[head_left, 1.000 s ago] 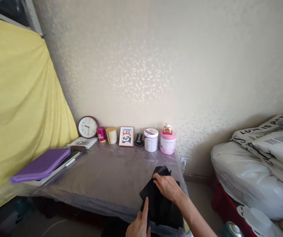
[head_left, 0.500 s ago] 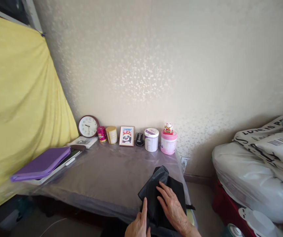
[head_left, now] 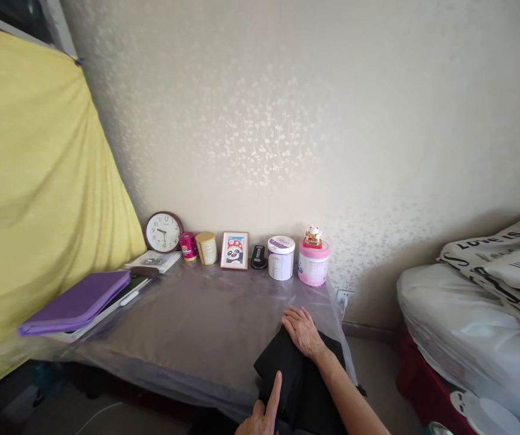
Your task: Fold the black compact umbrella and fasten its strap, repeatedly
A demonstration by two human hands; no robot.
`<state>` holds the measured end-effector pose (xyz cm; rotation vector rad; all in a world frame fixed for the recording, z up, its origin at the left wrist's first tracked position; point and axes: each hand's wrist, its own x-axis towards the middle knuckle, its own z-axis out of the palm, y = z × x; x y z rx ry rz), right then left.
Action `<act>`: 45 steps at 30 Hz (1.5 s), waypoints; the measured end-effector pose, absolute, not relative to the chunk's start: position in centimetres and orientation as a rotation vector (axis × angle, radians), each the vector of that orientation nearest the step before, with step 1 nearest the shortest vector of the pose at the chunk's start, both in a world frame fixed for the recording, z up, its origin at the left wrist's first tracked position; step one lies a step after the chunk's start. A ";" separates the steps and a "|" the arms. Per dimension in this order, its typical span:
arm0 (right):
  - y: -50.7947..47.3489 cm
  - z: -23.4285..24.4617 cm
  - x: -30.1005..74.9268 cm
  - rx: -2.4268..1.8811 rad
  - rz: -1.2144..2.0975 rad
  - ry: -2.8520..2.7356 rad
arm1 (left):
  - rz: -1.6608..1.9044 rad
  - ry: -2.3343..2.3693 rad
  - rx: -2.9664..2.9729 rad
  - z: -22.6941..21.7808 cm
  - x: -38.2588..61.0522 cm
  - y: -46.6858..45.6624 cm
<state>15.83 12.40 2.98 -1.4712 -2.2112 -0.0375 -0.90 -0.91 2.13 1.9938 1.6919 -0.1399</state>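
A black cloth (head_left: 282,368), folded over itself, lies at the near right corner of the plastic-covered table (head_left: 196,320). My right hand (head_left: 303,332) rests flat on the cloth's far end, fingers stretched towards the wall. At the bottom edge of the view, my left hand (head_left: 262,414) is on the cloth's near left edge. Its index finger points forward along the cloth while the other fingers are curled in at the edge. The lower part of this hand is cut off, and the cloth's near end runs out of view.
Along the wall stand a clock (head_left: 164,232), a pink tin (head_left: 188,246), a yellow-lidded jar (head_left: 206,248), a panda picture frame (head_left: 234,250), a white tub (head_left: 280,258) and a pink tub (head_left: 313,266). A purple folder (head_left: 76,301) lies left; a stuffed white bag (head_left: 459,326) stands right.
My right hand has slid forward to the cloth's far end, and the raised fold there now lies flatter. My left hand has shifted slightly right. The view has turned a little left.
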 end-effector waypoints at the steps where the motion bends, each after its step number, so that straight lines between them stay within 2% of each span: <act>1: 13.2 3.0 16.3 -1.490 -0.004 -2.183 | -0.130 1.689 1.984 2.1 -1.0 -0.9; 9: 14.4 3.0 20.2 -1.425 0.664 -1.626 | -0.128 1.680 1.944 1.7 -1.2 -0.7; 13: 14.5 2.9 20.3 -1.357 0.803 -1.578 | -0.124 1.693 1.947 1.6 -1.1 -0.8; 17: 15.5 3.4 19.5 -1.358 0.699 -1.627 | -0.123 1.684 1.955 1.9 -1.1 -1.0; 22: 16.3 3.2 17.6 -1.500 0.382 -1.795 | -0.185 1.658 1.985 2.3 -0.8 -0.9; 28: 16.0 1.9 16.4 -1.671 0.289 -1.838 | -0.248 1.691 2.014 3.2 -1.0 -1.1; 33: 15.8 2.1 16.1 -1.747 0.229 -1.867 | -0.001 1.689 2.192 3.9 -0.5 -1.1; 37: 15.6 2.1 16.0 -1.768 0.180 -1.882 | 0.143 1.362 2.339 2.7 0.3 0.0; 45: 15.9 1.9 16.0 -1.775 0.085 -1.861 | 0.197 1.587 2.223 -1.3 -1.4 0.2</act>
